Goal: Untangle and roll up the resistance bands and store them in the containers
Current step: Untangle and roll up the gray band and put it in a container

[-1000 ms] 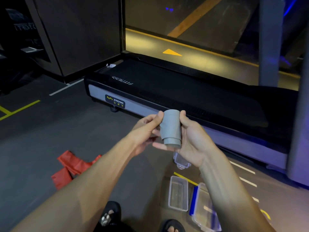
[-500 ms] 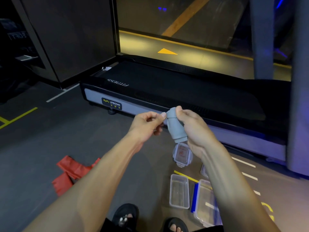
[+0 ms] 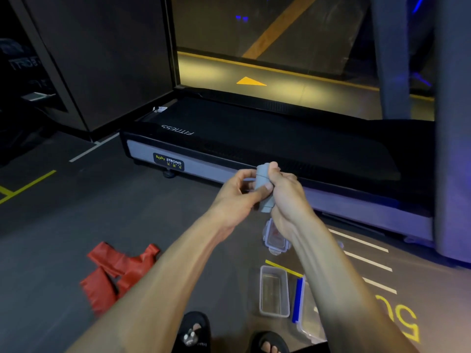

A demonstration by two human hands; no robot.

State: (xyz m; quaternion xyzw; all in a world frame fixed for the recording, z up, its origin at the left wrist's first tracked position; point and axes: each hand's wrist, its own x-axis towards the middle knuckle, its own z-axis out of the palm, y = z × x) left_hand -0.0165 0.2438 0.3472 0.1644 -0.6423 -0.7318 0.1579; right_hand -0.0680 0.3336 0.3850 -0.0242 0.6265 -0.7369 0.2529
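Both hands are on it, the right hand (image 3: pixel 285 197) wrapped round the grey band (image 3: pixel 263 189) and the left hand (image 3: pixel 239 192) pinching its side, rolling nearly done, next dropping it into the open container (image 3: pixel 274 291) below that grip.

Dim gym: dark grey floor (image 3: pixel 76 212), yellow line markings (image 3: pixel 28 186), black treadmill (image 3: pixel 267 146) before glass panel (image 3: pixel 267 34).
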